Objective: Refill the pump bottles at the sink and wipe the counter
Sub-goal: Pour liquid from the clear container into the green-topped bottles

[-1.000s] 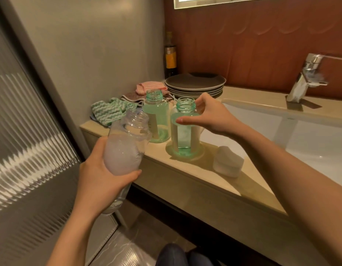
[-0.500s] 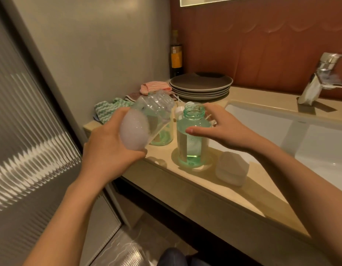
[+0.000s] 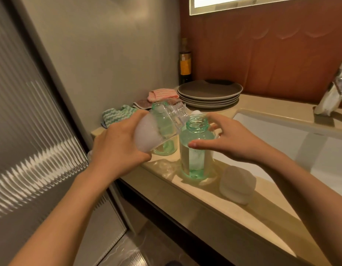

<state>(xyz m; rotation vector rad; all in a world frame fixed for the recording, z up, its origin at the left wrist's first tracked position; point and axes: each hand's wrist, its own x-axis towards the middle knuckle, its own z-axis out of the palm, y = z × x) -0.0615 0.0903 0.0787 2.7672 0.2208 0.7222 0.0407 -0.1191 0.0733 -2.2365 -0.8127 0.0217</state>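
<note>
Now, working outward from the person:

- The left hand (image 3: pixel 120 150) grips the base end of the clear refill bottle (image 3: pixel 156 129), fingers curled round it. A second ago this bottle stood upright, low at 8 o'clock of the counter edge. It now lies tipped, its neck reaching toward 2 o'clock.
- The milky liquid pools at the held end, and the neck sits slightly higher than the base (so, by my reading, nothing flows yet).
- The right hand (image 3: pixel 229 139) cups the shoulder of the near pump bottle (image 3: pixel 195 150), thumb in front and fingers behind. It has kept this steadying hold throughout.
- That green bottle stands upright on the counter (image 3: pixel 243 214), pump off, mouth open. The refill neck is just beside its rim at 10 o'clock.
- A white cap (image 3: pixel 237 186) rests on the counter at 4 o'clock of it.
- The second pump bottle (image 3: pixel 164 148) stands at 9 o'clock, partly hidden behind the refill bottle.
- Judgement: the pour is set up, and a little more tilt should start it. Wiping is not yet begun.
- Farther off, a green cloth (image 3: pixel 116 115) and a pink cloth (image 3: pixel 162 94) lie at 11 o'clock, untouched.
- The plates (image 3: pixel 208 91) are stacked at 12 o'clock.
- The sink (image 3: pixel 281 135) opens at 3 o'clock.
</note>
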